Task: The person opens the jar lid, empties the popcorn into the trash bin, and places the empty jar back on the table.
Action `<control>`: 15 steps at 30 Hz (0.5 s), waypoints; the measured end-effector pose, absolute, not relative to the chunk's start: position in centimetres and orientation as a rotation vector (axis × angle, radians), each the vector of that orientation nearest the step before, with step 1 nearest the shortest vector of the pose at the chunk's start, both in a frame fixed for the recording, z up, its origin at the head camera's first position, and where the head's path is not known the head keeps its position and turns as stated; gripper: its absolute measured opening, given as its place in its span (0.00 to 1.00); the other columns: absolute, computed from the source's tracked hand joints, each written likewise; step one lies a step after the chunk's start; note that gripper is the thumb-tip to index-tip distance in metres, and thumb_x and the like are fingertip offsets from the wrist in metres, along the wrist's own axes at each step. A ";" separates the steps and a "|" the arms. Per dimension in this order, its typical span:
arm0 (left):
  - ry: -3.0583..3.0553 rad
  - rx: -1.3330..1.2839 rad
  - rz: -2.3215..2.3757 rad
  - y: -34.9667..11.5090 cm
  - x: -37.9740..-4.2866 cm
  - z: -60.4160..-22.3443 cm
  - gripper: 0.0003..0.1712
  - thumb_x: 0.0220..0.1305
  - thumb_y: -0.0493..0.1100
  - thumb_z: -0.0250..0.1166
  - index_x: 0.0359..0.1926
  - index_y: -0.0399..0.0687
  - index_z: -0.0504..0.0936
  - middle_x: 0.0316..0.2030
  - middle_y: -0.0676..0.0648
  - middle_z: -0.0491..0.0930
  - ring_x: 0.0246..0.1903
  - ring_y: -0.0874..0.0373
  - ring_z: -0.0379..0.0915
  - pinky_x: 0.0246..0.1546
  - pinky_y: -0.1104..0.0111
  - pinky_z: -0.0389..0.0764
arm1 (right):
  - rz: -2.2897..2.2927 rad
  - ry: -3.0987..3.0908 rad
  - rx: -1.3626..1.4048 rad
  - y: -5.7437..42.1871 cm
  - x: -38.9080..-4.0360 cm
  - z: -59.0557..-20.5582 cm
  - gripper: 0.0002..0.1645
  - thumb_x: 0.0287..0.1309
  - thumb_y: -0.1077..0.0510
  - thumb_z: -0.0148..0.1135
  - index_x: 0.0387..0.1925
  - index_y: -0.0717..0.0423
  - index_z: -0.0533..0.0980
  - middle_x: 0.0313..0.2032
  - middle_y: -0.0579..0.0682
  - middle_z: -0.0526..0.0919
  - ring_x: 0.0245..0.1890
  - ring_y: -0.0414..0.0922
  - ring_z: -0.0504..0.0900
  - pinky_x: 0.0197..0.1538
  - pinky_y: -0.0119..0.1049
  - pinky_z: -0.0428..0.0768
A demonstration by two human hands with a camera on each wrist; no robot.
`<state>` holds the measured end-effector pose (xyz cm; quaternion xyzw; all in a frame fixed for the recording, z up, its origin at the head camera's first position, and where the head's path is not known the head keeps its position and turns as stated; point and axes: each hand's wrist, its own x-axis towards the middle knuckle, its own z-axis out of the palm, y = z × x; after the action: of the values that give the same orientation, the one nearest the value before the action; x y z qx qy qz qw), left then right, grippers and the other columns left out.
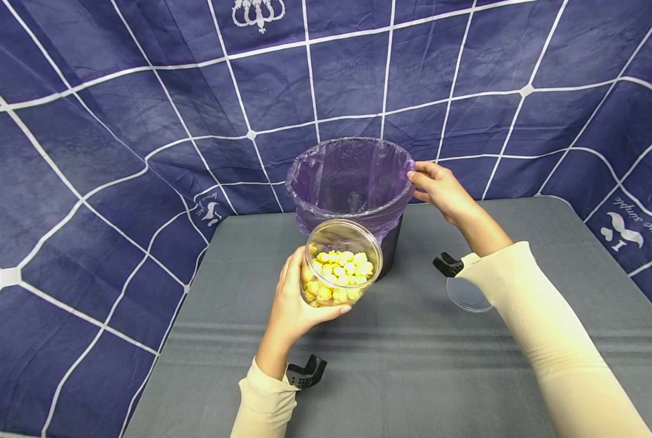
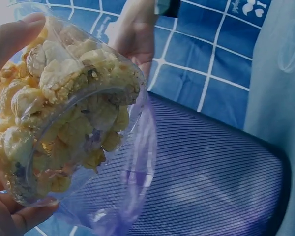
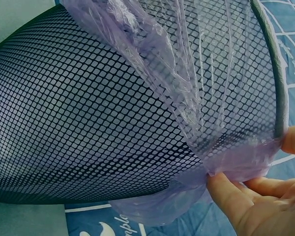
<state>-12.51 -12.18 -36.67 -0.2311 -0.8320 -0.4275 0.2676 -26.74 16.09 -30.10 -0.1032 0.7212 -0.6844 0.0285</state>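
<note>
My left hand (image 1: 294, 301) grips a clear plastic tub (image 2: 54, 108) of yellow popcorn (image 1: 339, 274), its round open mouth tilted up and toward me in the head view. The tub overlaps the near side of a black mesh trash bin (image 3: 88, 113). A thin purple bag (image 1: 353, 176) lines the bin and folds down over its rim. At the right side of that rim, my right hand (image 1: 438, 188) pinches the bag and edge between thumb and fingers. Inside the bin, only the purple lining shows.
A round clear lid (image 1: 468, 296) lies on the grey table (image 1: 238, 340), partly hidden by the right sleeve. Dark blue cloth (image 1: 347, 73) with white lines hangs behind the bin and along both sides. Each wrist wears a black mount (image 1: 306, 372).
</note>
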 end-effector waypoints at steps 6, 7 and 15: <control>-2.145 -0.624 -1.161 -12.4 -13.0 -35.5 0.62 0.22 0.60 0.77 0.60 0.39 0.62 0.51 0.43 0.69 0.51 0.49 0.64 0.52 0.58 0.65 | -2.119 2.232 -0.323 16.1 -26.8 -30.2 0.27 0.63 0.57 0.46 0.58 0.71 0.58 0.47 0.54 0.68 0.50 0.45 0.69 0.55 0.41 0.67; -2.128 -0.626 -1.158 -12.4 -13.1 -35.2 0.61 0.23 0.61 0.76 0.60 0.40 0.62 0.51 0.43 0.69 0.51 0.49 0.65 0.52 0.59 0.65 | -2.120 2.233 -0.323 16.1 -26.8 -30.2 0.27 0.63 0.57 0.46 0.58 0.71 0.58 0.46 0.54 0.68 0.49 0.44 0.69 0.55 0.41 0.67; -2.005 -0.587 -1.168 -12.7 -14.0 -32.7 0.60 0.23 0.58 0.78 0.60 0.40 0.63 0.52 0.44 0.70 0.51 0.50 0.65 0.53 0.61 0.64 | -2.126 2.232 -0.334 16.0 -26.8 -30.3 0.27 0.63 0.57 0.46 0.58 0.72 0.58 0.47 0.56 0.68 0.50 0.45 0.69 0.55 0.41 0.67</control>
<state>-13.96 -12.68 -32.68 -0.2282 -0.7797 -0.4544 0.3655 -26.83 16.05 -30.29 -0.1078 0.7196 -0.6856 0.0206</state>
